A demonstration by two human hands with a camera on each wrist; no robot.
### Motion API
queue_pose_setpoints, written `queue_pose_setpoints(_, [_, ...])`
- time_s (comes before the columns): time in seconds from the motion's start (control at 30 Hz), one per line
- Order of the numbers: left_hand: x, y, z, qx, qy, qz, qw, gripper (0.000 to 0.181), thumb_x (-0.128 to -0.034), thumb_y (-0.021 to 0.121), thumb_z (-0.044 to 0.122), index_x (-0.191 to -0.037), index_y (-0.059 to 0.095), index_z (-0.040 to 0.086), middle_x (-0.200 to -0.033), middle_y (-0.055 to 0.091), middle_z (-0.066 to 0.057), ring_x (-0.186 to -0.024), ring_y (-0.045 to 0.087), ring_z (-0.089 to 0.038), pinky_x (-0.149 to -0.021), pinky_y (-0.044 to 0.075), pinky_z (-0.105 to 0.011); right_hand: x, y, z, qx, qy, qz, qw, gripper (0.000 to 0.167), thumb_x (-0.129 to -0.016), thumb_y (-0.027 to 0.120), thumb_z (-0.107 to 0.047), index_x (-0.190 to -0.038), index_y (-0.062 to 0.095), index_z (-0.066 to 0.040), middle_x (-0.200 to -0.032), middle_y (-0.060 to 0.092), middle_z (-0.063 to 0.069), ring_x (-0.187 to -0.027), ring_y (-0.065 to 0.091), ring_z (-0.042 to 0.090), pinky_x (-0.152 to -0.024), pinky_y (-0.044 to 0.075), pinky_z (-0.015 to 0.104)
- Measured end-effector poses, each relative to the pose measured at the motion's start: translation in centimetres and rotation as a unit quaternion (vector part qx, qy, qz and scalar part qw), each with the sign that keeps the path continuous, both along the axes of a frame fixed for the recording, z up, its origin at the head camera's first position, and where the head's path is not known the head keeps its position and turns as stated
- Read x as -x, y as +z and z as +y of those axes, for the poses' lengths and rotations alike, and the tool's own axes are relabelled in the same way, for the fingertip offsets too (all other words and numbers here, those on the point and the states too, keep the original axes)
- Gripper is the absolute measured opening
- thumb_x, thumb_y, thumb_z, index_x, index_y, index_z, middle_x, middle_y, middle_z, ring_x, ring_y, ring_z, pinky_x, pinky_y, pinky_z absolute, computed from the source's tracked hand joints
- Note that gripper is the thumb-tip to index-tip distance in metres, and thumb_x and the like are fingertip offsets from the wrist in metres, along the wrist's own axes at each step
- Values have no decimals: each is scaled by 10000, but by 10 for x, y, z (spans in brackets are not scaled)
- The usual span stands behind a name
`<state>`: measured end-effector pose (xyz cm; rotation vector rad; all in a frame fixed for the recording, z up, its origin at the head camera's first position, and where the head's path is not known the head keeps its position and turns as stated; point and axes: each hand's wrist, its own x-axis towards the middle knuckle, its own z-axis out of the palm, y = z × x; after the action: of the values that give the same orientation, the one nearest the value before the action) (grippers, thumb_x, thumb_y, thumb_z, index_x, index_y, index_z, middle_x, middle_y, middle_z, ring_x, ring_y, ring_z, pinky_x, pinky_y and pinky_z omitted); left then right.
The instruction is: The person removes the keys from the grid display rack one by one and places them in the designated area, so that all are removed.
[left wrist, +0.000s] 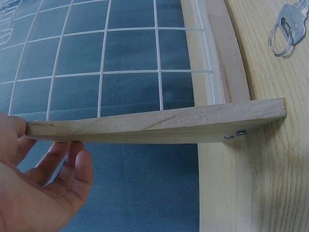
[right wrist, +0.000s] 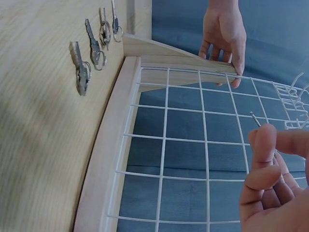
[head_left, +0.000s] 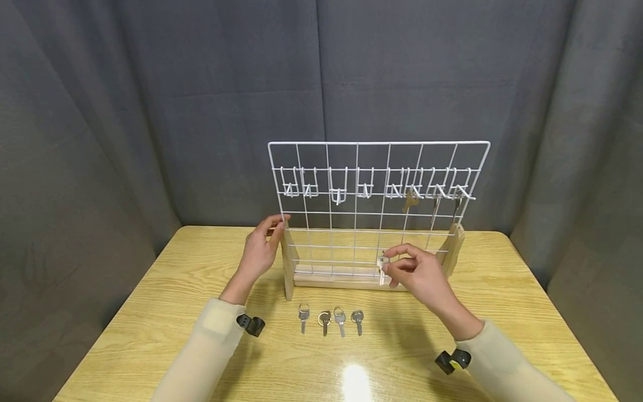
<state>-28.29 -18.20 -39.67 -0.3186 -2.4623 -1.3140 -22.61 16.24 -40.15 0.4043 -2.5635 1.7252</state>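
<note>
A white wire grid rack (head_left: 355, 230) with a row of hooks stands in wooden side supports. My left hand (head_left: 258, 250) grips the upper end of the left wooden support (left wrist: 154, 121), thumb on one side and fingers on the other. Before the grid's lower middle, my right hand (head_left: 424, 278) pinches a silver key (head_left: 382, 271) between thumb and fingers. Only the key's tip shows in the right wrist view, past the fingertips. A brass-coloured key (head_left: 410, 202) hangs on a hook toward the right, with dark keys (head_left: 456, 207) on the hooks beyond it.
Several keys with rings, among them a silver key (head_left: 340, 318), lie in a row on the wooden table (head_left: 201, 262) before the rack. Hooks (head_left: 339, 192) jut forward from the grid's upper part. A grey curtain (head_left: 226, 111) hangs behind.
</note>
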Motion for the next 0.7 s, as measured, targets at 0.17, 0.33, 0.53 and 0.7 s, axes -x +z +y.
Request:
queue_pose_setpoints(0.17, [0, -1, 0, 24, 8, -4, 10000, 363, -1075, 457, 320, -1328, 619, 116, -1291, 644, -124, -1142, 631, -333, -987, 506, -497, -1, -4, -1, -52, -18, -83, 10000, 254, -915, 728, -176, -1139, 653, -81, -806, 762, 123, -634, 689, 200, -481, 382, 258])
queue_pose_setpoints(0.33, [0, -1, 0, 45, 16, 11, 10000, 366, -1075, 456, 319, -1329, 618, 112, -1299, 644, -124, -1144, 630, -332, -987, 505, -498, -2, -9, -2, 14, 68, -219, 9997, 272, -911, 728, -155, -1147, 645, -47, -864, 761, 173, -639, 688, 209, -554, 492, 275])
queue_pose_setpoints(0.53, [0, -1, 0, 23, 10, 22, 10000, 366, -1076, 454, 318, -1327, 619, 109, -1275, 649, -127, -1134, 632, -328, -984, 506, -494, -2, -16, -2, -27, 146, -387, 9991, 266, -915, 720, -151, -1149, 642, -51, -851, 757, 174, -657, 694, 254, -503, 428, 259])
queue_pose_setpoints(0.7, [1, -1, 0, 49, 6, 44, 10000, 353, -1076, 455, 311, -1326, 620, 125, -1299, 646, -120, -1138, 635, -330, -974, 512, -496, -2, -21, -2, -161, 226, -431, 9987, 257, -925, 712, -168, -1150, 638, -68, -833, 760, 144, -639, 682, 202, -475, 352, 252])
